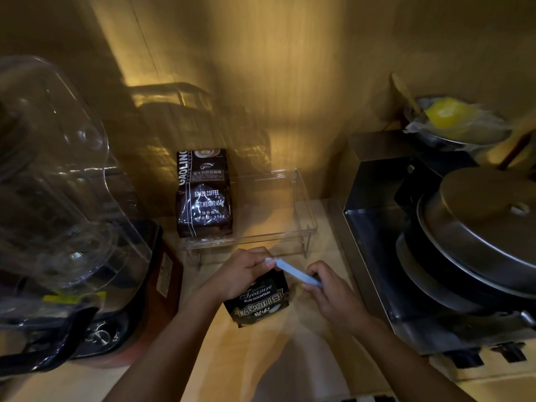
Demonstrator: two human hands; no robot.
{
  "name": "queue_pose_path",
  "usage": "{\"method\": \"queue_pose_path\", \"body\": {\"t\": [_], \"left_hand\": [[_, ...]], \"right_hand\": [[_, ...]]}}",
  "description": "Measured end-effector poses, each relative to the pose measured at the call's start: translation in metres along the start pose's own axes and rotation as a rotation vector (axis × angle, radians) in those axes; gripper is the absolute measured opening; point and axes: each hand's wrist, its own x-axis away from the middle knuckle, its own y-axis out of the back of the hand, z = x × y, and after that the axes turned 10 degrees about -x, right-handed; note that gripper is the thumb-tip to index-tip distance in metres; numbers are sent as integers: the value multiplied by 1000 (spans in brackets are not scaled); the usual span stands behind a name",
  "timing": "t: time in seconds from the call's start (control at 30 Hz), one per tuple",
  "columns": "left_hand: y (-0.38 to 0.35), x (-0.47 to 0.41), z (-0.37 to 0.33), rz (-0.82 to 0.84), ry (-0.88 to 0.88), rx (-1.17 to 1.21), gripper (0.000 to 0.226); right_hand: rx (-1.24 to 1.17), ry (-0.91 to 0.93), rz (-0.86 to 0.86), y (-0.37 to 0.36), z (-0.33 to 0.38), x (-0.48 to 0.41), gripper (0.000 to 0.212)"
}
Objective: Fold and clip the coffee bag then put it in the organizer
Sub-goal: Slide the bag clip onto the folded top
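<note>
- Step in hand: clipping. Small black foil coffee bag (258, 300) stands on the pale wooden bench (261, 358), just in front of the clear acrylic organizer tray (301, 204).
- Long pale blue plastic sealing clip (295, 272) lies across the bag's top edge; fold itself is hidden under the clip and fingers.
- Left hand (240, 275) pinches the clip's left end together with the bag top.
- Right hand (327, 288) grips the clip's right end, fingers curled around it.
- Can't tell if the clip has latched; looks mid-closure.
- Next: squeeze the clip fully shut along the fold, then lift the bag into the organizer.
- Free space is right of the larger dark brown coffee bag (204, 195) standing in the tray.
</note>
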Motion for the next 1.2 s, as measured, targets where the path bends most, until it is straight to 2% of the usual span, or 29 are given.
{"method": "queue_pose_path", "body": {"t": [0.07,0.2,0.27,0.37,0.47,0.53,0.6,0.83,0.97,1.07,1.2], "left_hand": [[2,0,1,-12,17,-31,9],[2,-1,3,-82,56,-108,19],[-1,0,3,-93,77,-151,19],[-7,2,1,-183,136,-191,19],[-12,6,-2,-321,188,-125,25],[-12,7,-1,-374,177,-118,19],[-11,8,0,-399,165,-130,11],[-21,7,-7,-429,57,-251,9],[-24,9,-10,-481,32,-355,9],[-28,10,-12,-480,47,-390,7],[-35,11,-14,-492,111,-319,6]], "right_hand": [[-88,-26,32,6,1,1,16],[-217,-41,23,24,2,2,27],[-218,-39,15,32,2,1,26],[-159,-20,-8,39,0,-4,15],[-93,10,-20,42,-2,-9,12],[-78,20,-18,43,0,-13,12],[-46,55,7,42,3,-17,12],[182,150,85,30,11,-24,9],[198,165,120,26,12,-26,9],[226,165,130,19,15,-28,14],[162,73,85,10,18,-33,37]]}}
